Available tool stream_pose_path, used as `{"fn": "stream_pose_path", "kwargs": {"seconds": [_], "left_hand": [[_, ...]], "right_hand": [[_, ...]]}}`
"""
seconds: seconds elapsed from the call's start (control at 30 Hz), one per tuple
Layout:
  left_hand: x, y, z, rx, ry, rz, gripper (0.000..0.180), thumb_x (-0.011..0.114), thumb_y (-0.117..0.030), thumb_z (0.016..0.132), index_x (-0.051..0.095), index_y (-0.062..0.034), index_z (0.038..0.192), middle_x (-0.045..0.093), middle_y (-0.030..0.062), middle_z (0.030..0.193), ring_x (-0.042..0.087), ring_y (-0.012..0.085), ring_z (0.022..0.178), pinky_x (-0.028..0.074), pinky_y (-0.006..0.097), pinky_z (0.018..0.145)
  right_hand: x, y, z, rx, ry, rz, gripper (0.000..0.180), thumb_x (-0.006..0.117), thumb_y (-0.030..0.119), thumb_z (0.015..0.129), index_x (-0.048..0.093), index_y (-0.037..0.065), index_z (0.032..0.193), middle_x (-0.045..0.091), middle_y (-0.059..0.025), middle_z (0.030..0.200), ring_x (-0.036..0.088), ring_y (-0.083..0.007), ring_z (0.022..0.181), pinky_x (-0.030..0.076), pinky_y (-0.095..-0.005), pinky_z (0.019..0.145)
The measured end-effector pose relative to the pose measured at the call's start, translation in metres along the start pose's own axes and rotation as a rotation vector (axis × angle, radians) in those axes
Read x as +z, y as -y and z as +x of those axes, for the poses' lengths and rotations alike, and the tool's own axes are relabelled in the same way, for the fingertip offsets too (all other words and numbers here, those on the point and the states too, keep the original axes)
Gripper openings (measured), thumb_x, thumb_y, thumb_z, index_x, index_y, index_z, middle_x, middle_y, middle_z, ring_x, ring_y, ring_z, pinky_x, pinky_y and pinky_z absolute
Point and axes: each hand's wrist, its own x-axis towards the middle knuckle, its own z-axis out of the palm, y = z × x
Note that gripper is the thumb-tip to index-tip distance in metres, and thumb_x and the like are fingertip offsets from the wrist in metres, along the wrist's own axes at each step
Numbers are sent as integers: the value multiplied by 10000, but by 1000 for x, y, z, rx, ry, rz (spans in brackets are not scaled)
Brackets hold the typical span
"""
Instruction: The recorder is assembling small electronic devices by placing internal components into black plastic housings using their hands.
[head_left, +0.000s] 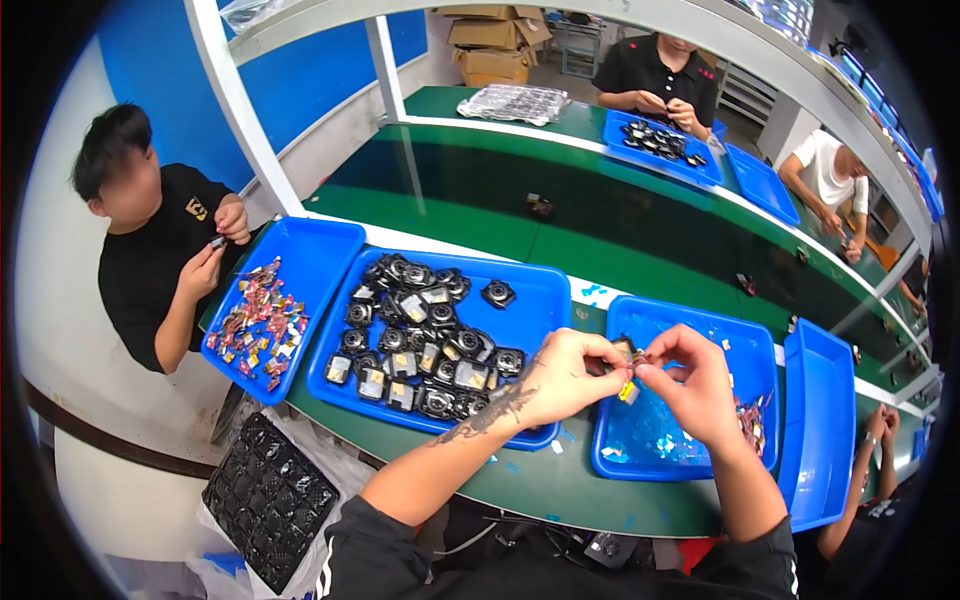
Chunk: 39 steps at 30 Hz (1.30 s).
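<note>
My left hand (575, 378) and my right hand (692, 385) meet over a blue tray (768, 375), both closed in a pinch. Between their fingertips is a small dark part (626, 347) with a yellow tab (628, 391) hanging below it. The fingers partly cover the piece, so its full shape is hidden. Blue film scraps (650, 430) litter that tray, and a heap of small red and yellow parts (750, 425) lies at its right side. Left of it, a larger blue tray (535, 310) holds many black square modules with round centres (440, 365).
Another blue tray (320, 245) at far left holds small red and yellow parts (262, 325). To the right stands a blue tray (820, 430). Beyond runs a green conveyor belt (450, 190) under a white frame (240, 110). A black moulded tray (270, 495) is below left. Several co-workers sit around.
</note>
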Motion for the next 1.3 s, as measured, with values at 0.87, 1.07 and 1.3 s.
{"fn": "stream_pose_path", "kwargs": {"seconds": [0.87, 1.07, 1.3], "left_hand": [[26, 9, 4, 235, -73, -323, 401, 589, -19, 888, 549, -9, 1287, 621, 95, 1217, 563, 119, 1094, 502, 265, 874], [22, 9, 8, 188, -38, -398, 498, 535, 89, 880, 483, -39, 1358, 593, 100, 1203, 569, 109, 1055, 496, 247, 860], [12, 12, -1, 208, -219, -249, 681, 536, 42, 881, 284, -167, 1479, 550, 119, 1296, 648, 210, 969, 534, 300, 787]], "right_hand": [[13, -32, 1, -283, -325, -75, 462, 691, -12, 743, 451, 32, 1137, 528, -31, 849, 535, -74, 720, 376, -192, 577], [13, -34, 11, -141, -168, 30, 485, 608, -30, 822, 420, 31, 1265, 565, -25, 812, 523, -81, 705, 395, -187, 599], [15, -6, 38, -76, 43, 100, 515, 643, -98, 755, 447, 54, 1206, 566, -17, 819, 547, -65, 783, 458, -183, 629]]}}
